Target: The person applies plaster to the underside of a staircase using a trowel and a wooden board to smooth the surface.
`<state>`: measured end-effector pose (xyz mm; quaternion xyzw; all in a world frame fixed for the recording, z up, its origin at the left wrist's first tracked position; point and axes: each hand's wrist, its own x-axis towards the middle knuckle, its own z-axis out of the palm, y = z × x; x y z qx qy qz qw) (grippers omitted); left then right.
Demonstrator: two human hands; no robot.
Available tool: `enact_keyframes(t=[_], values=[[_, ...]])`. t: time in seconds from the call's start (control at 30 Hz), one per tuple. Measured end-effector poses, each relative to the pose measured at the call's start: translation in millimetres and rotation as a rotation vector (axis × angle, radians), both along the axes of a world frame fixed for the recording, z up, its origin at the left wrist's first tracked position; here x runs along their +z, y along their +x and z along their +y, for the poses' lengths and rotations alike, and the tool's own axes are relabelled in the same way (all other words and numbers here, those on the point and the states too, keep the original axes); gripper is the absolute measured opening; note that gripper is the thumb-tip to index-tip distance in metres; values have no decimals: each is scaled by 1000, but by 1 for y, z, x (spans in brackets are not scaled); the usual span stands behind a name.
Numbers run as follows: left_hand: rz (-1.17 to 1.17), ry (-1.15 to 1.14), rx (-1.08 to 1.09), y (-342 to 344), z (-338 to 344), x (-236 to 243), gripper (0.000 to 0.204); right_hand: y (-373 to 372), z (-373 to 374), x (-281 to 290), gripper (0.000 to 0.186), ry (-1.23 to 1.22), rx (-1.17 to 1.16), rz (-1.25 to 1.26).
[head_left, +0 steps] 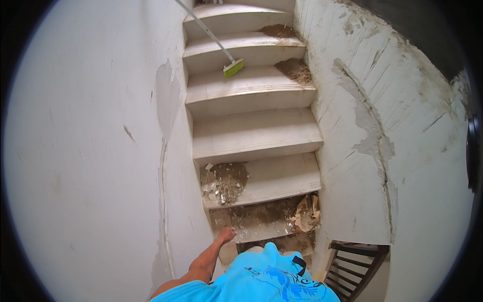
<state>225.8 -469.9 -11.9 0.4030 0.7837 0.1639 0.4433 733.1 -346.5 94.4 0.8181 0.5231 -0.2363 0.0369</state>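
Observation:
My left hand point(228, 234) hangs low over the lower stairs, beside the left wall. It looks small here, and its fingers are mostly hidden, so I cannot tell whether they are open or closed. My right hand is out of view; my blue shirt point(261, 274) fills the lower middle. Farther up the stairs, well away from my hand, a broom point(233, 67) with green bristles rests its head on a pale step. Its light handle slants up to the left, past the picture's top edge. Beyond my hand, a heap of dirt and white rubble point(225, 183) lies on a step.
Crumpled brownish debris point(307, 213) sits at the right end of a lower, dirty step. Piles of brown dirt point(297, 70) lie at the right on upper steps. Scuffed, patched walls point(100, 151) flank the staircase. A dark slatted railing point(354, 264) stands at lower right.

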Motion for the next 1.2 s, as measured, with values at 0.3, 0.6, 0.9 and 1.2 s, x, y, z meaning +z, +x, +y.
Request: enact_keyframes(t=[0.3,0.6,0.9,1.2], values=[[88,87,113,13,0,39,36,67,7,32,28,170,266,129],[37,24,262,85,-22,52,38,25,121,23,32,128,532,289],[33,241,451,190,-19,74,32,-46,180,-6,25,52,999,419],[-784,144,872,237,48,81,39,-96,193,-61,32,-50,1203,375]])
